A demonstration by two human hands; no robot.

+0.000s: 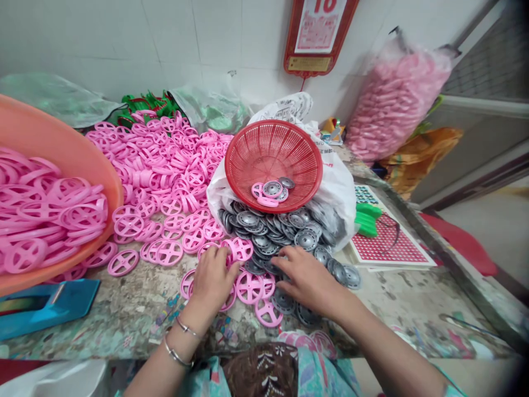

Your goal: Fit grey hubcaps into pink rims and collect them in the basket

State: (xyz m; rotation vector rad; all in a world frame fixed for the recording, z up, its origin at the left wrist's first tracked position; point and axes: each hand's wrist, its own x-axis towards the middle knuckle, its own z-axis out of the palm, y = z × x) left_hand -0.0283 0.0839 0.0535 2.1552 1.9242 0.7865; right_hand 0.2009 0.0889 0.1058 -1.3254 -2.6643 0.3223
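Note:
My left hand [212,278] rests palm down on loose pink spoked rings [250,286], its thumb and fingers apart and its fingertips touching the rings. To its right, my right hand [306,278] reaches over dark grey round discs [283,300], with a gap between its thumb and fingers. Its fingertips touch the edge of the grey pile. Behind the hands, more grey discs [306,240] spill from a white plastic bag [341,193]. A red mesh basket [275,138] sits on top, holding several pink and grey pieces [273,190].
A large heap of pink rings [165,165] covers the table's back left. An orange basin [111,187] full of rings stands at the left, near a blue tape dispenser [61,306]. On the right lie a red-patterned sheet [397,248] and a green piece [367,219].

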